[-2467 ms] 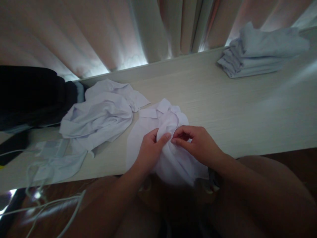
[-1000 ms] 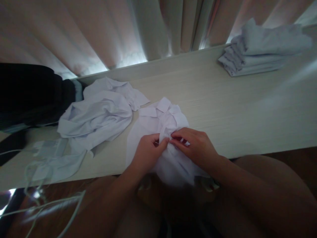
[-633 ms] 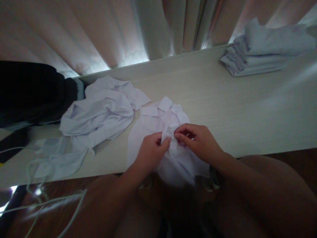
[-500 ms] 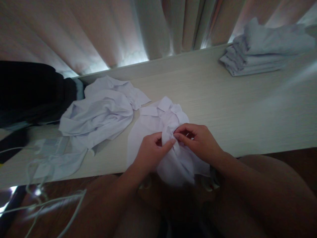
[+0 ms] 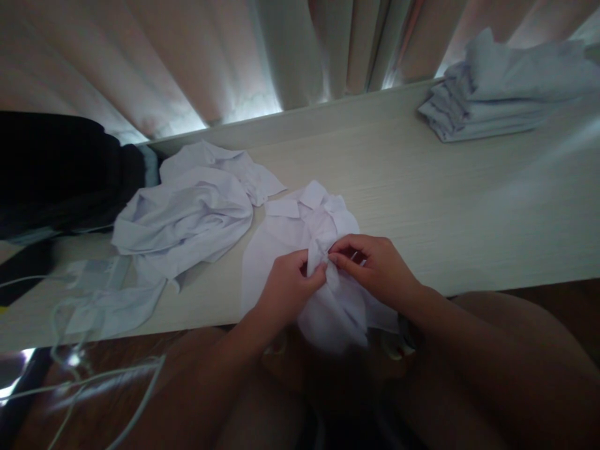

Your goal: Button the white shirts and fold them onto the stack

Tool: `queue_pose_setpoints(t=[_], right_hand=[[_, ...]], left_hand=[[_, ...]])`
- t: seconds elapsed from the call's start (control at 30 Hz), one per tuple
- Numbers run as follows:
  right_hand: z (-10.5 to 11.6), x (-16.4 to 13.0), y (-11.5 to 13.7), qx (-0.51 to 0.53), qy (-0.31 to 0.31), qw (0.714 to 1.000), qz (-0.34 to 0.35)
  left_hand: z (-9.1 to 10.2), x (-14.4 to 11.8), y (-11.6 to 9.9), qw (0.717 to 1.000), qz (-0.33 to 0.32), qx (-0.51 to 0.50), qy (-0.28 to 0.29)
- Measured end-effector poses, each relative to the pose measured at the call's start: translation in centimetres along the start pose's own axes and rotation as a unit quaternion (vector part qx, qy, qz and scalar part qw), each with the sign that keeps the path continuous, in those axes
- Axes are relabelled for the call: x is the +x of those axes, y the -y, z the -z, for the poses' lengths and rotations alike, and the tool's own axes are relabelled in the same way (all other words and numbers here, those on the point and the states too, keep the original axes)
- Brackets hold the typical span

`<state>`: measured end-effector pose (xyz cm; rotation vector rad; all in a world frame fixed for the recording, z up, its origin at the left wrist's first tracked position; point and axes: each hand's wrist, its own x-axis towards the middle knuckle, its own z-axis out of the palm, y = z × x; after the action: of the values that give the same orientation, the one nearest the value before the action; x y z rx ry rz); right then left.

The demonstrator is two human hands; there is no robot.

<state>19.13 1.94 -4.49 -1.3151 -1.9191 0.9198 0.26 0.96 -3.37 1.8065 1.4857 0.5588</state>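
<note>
A white collared shirt [image 5: 281,231] lies on the pale wooden table [image 5: 445,206] and hangs over its near edge into my lap. My left hand [image 5: 285,290] pinches the shirt's front fabric between thumb and fingers. My right hand [image 5: 375,269] pinches the same fold from the other side, fingertips almost touching the left ones. The collar points away from me.
A crumpled white shirt [image 5: 187,212] lies to the left, beside dark clothing [image 5: 56,169]. A stack of folded pale garments [image 5: 506,87] sits at the far right. White cables [image 5: 94,375] trail at the lower left. Curtains [image 5: 187,56] hang behind the table.
Both hands stay pinched on the shirt front; the fingers have shifted slightly along the fold and gathered it tighter. Nothing else on the table moved.
</note>
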Motion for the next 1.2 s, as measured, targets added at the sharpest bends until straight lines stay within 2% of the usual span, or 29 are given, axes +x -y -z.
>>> queue_pose_setpoints(t=[0.43, 0.67, 0.83, 1.0, 1.2], right_hand=[[-0.21, -0.03, -0.59, -0.023, 0.018, 0.999, 0.021], [-0.19, 0.04, -0.55, -0.037, 0.028, 0.998, 0.033], [-0.35, -0.03, -0.87, -0.024, 0.028, 0.999, 0.020], [-0.42, -0.19, -0.97, 0.047, 0.021, 0.998, -0.031], [-0.51, -0.42, -0.29, 0.048, 0.027, 0.998, -0.009]], left_hand=[[-0.16, 0.15, 0.65, 0.999, -0.015, 0.049, 0.020], [-0.31, 0.18, 0.59, 0.999, 0.002, 0.043, 0.029], [-0.45, 0.22, 0.70, 1.000, -0.002, 0.020, 0.021], [-0.36, 0.27, 0.54, 0.999, 0.011, -0.031, 0.007], [-0.26, 0.36, 0.70, 0.998, 0.015, -0.052, -0.022]])
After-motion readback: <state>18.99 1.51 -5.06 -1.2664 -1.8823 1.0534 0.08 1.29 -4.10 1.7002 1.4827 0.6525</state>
